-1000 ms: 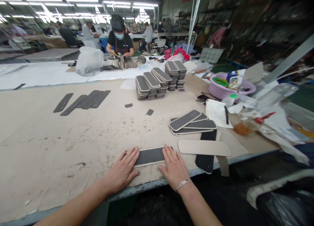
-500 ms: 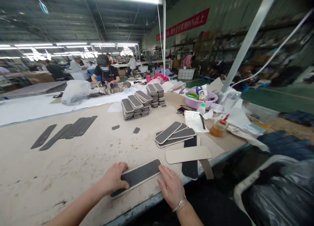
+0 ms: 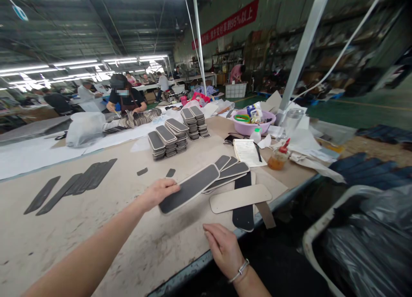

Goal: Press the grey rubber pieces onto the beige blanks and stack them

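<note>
My left hand (image 3: 160, 191) grips the near-left end of a long dark panel with a pale border (image 3: 195, 186). The panel is lifted over the table, its far end in front of several overlapping bordered panels (image 3: 236, 170). My right hand (image 3: 224, 249) rests by the table's front edge, fingers curled together, with nothing visible in them. Beyond it, a plain cream strip (image 3: 241, 198) lies across a black strip (image 3: 243, 219). Two small dark scraps lie behind my left hand, one of them an oblong scrap (image 3: 171, 172).
Stacks of bordered panels (image 3: 167, 136) stand farther back. Flat dark strips (image 3: 86, 177) lie at left. Toward the right are a notebook (image 3: 246, 152), a red-tipped glue bottle (image 3: 278, 156) and a purple basin (image 3: 247, 127). A person (image 3: 125, 95) works across the table.
My left hand has raised the bordered panel off the table and moved it forward, toward the overlapping panels. My right hand has let go of its end, and its fingers have curled.
</note>
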